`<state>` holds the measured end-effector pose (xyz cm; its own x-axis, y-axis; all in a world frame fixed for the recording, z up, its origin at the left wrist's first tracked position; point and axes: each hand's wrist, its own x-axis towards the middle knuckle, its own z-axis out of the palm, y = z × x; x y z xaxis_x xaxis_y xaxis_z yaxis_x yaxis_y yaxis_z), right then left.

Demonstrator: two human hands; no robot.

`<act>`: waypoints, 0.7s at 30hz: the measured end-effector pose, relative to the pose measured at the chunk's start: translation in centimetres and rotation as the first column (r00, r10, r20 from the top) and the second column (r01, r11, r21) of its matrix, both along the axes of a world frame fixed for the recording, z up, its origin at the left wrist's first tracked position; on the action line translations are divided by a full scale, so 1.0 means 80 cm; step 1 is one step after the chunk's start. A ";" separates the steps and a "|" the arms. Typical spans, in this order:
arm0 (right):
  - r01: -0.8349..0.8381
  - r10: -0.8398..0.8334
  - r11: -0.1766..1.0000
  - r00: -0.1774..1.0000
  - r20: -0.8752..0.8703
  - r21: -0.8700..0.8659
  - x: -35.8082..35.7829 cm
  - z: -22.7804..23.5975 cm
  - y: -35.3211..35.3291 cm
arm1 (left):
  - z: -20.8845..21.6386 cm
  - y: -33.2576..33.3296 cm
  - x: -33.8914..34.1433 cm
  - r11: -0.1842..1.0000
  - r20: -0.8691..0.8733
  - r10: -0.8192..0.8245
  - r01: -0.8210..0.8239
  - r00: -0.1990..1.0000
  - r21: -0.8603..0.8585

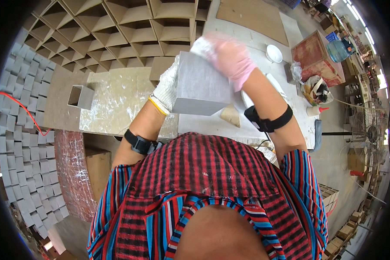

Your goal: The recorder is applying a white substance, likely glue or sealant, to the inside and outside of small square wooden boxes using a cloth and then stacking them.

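A grey square box [203, 82] is held up over the table, tilted so that one broad face is toward me. On its left side my left hand [168, 86], in a white knitted glove with a yellow cuff, grips it; part of those fingers is hidden by the box. My right hand [230, 56], in a pink glove, is at the box's far right edge and smeared by motion. It is closed on a white cloth-like wad [201, 47], which lies against the far edge. Below the box, a tan wedge-shaped piece [230, 115] lies on the table.
A cardboard grid of compartments [130, 30] spans the far left. A small open grey box [80, 96] lies on the stained board [117, 93]. Stacked grey boxes [24, 173] rise at left. A white bowl [274, 53], glue bottle [316, 111] and red cabinet [316, 58] are at right.
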<state>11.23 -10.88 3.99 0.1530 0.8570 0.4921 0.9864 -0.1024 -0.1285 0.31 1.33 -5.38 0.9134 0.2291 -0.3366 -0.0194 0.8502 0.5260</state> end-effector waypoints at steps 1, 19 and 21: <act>0.073 -0.070 0.995 0.996 -0.049 0.069 0.005 0.009 -0.002 | 0.004 0.000 0.000 0.998 0.014 0.060 -0.060 0.998 -0.006; -0.002 0.133 0.926 0.938 -0.321 0.378 0.047 0.004 -0.010 | 0.038 -0.004 -0.007 0.980 0.037 0.186 -0.189 0.982 0.068; 0.125 0.323 0.913 0.360 -0.876 0.388 0.050 -0.004 -0.011 | 0.033 0.000 -0.012 0.979 0.011 0.200 -0.200 0.980 0.043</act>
<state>15.20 -11.77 3.67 0.6175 0.7093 0.3400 0.2231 0.2566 -0.9404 -0.63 1.35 -2.73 0.8499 0.4215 -0.3162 -0.1902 0.8050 0.5619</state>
